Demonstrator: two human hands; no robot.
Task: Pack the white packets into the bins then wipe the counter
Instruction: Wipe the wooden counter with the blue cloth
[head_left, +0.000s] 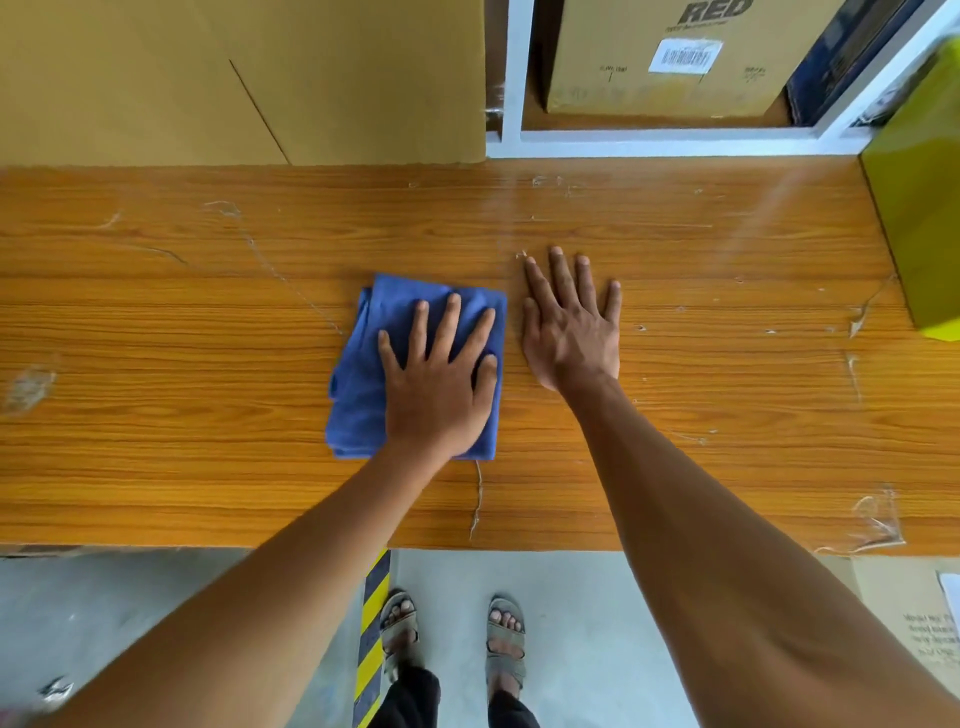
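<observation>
Left hand (439, 387) lay flat, fingers straight and spread, pressing down on a folded blue cloth (363, 384). Palm covered the cloth's right half; fingertips pointed away from the person, thumb at the cloth's right edge. Right hand (571, 325) also flat and open, fingers spread, palm down straight on the wooden counter (182, 338), holding nothing. It sat just beside the cloth's right edge, apart from it, slightly farther from the person than the left hand. Both forearms bare, reaching in from the bottom of the view.

Cloth lay near the middle of the counter, folded into a rough rectangle, layered edges showing on its left side. A loose thread (477, 499) trailed from its near edge toward the counter's front. Counter had orange wood grain, with pale scuffs and bits of clear tape residue scattered over it, heaviest at the right front corner.

No white packets in view. A yellow-green bin (914, 223) stood at the counter's far right, partly cut off; contents could not be told. Behind the counter: a large plain cardboard box (234, 78) at left, a white shelf frame (511, 78) at right with a printed cardboard carton (665, 57) inside bearing a barcode label.

Below the counter edge: grey floor, a yellow-black hazard strip (374, 634), the person's sandalled feet (452, 631), another cardboard piece at lower right.
</observation>
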